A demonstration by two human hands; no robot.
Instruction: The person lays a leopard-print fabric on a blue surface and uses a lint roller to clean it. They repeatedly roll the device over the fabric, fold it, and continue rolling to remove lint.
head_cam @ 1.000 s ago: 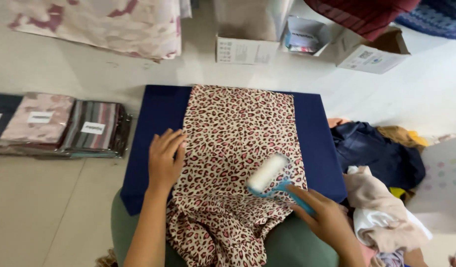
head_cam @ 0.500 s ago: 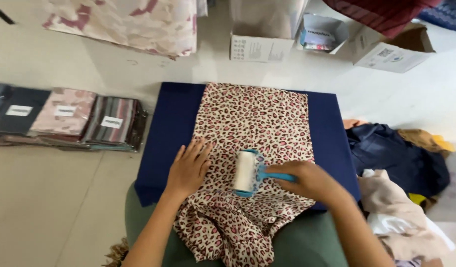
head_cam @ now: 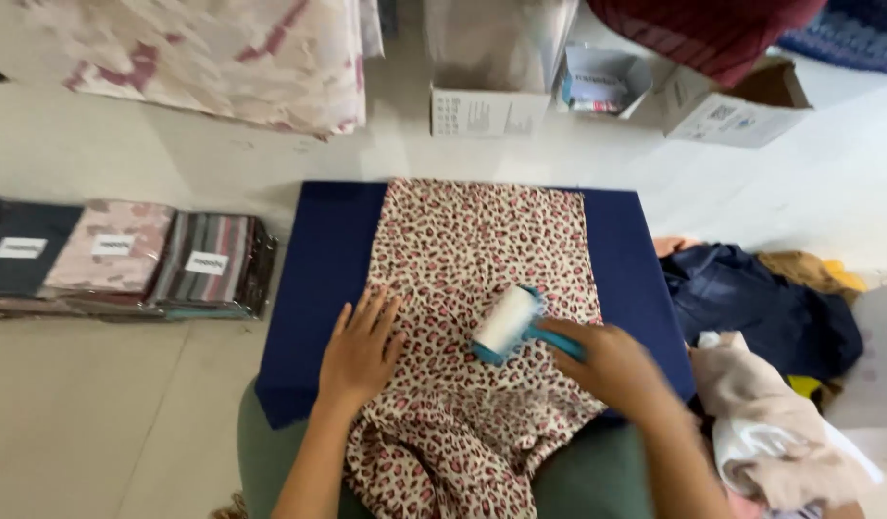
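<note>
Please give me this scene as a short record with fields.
Left hand: flat on leopard-print fabric, holding nothing
Right hand: grip closed on lint roller
Roller: white roll, blue handle, lying on the fabric
Surface: navy board under the fabric
Left side: packaged clothes
Right side: loose clothes pile

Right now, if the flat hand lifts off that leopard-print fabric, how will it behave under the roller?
Probably floppy: the leopard-print fabric already bunches into folds near the lap. It looks thin and light, so the lint roller in the right hand may drag it across the navy board. The left hand pressing flat likely prevents that.
</note>
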